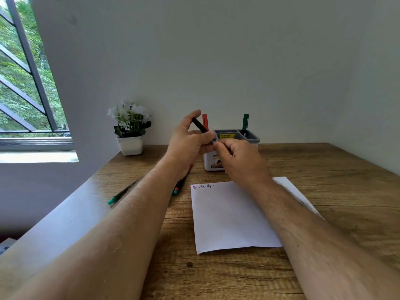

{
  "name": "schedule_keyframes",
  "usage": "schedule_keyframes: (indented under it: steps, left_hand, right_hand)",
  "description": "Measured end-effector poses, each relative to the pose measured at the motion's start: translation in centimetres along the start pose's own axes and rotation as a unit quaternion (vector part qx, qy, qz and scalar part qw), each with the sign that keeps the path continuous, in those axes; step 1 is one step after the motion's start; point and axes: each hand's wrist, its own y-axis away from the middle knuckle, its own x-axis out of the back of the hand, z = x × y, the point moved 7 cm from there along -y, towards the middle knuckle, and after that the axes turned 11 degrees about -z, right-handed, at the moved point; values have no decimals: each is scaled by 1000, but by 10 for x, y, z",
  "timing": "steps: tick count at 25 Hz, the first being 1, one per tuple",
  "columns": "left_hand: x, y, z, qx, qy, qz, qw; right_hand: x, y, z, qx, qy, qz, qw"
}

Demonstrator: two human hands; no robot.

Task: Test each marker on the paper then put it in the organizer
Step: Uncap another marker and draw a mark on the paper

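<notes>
at far left a window (23,72) shows green trees. left of the grip, a white pot (130,145) of white flowers stands on the wooden table (324,169), and a teal-tipped marker (121,194) lies half hidden under the left forearm. the left hand (187,139) and the right hand (238,158) meet above the table, both closed on one black marker (200,125); its dark end slants up and left past the left thumb, its other end is pinched in the right fingers. below the left wrist more markers (178,187) lie on the table. just behind the grip the organizer (249,136) holds a red marker (205,121) and a green marker (245,122), both upright. below the grip the paper (227,217) carries small scribbles (202,186) at its top left corner.
</notes>
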Motion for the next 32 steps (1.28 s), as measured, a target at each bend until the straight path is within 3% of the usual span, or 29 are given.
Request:
schedule_keyframes:
  steps: [5, 11, 18, 23, 26, 32]
  left_hand:
    - [1, 2, 16, -92, -35, 57, 994]
    - [15, 9, 45, -236, -85, 148, 957]
    - [4, -4, 33, -195, -190, 200, 941]
    - [4, -11, 37, -220, -230, 223, 921]
    - [5, -14, 34, -218, -267, 202, 917]
    - [3, -26, 12, -128, -346, 160, 916]
  right_hand:
    - [8, 1, 1, -4, 13, 50, 999]
    - [25, 2, 10, -36, 4, 145, 989]
    - [19, 2, 7, -49, 31, 102, 993]
    - [16, 0, 7, -45, 39, 94, 994]
    - [13, -1, 5, -50, 46, 87, 994]
    - [11, -3, 6, -48, 54, 82, 994]
